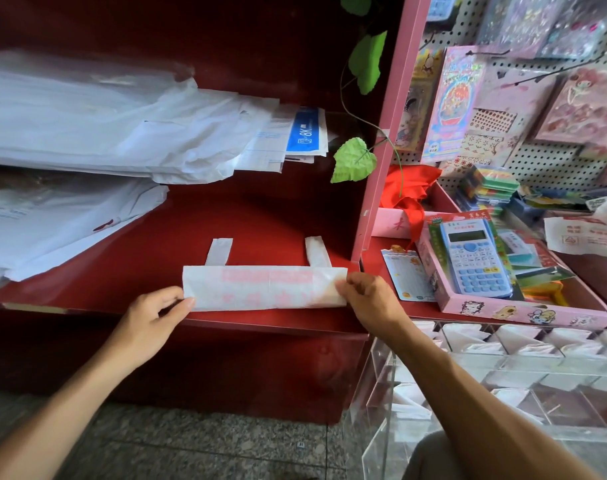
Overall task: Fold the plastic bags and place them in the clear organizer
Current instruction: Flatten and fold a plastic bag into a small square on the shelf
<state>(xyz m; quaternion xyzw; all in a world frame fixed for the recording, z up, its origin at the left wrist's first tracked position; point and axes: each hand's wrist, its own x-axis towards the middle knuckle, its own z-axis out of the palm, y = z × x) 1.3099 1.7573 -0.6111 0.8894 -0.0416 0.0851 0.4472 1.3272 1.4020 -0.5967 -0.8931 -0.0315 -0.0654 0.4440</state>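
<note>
Both hands pinch folded plastic bag (264,288) ends on red shelf (260,223): left hand (156,315), right hand (366,299). Pink print unreadable. "8K" label (304,135) far. Clear organizer (468,382) near right.

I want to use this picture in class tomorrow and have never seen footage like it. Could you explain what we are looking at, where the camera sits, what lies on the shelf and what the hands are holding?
There is no machine here: a person works with two bare hands, and one wide-angle camera worn on the head looks forward and down, so the arms reach in from below.

On the red shelf lies a white plastic bag with pink print, folded into a long strip, its two handles pointing away. The left hand pinches its left end, the right hand its right end.

Stacks of white paper sit behind. To the right is a pink tray with a blue calculator. Below it stands the clear organizer, already holding folded bags.
</note>
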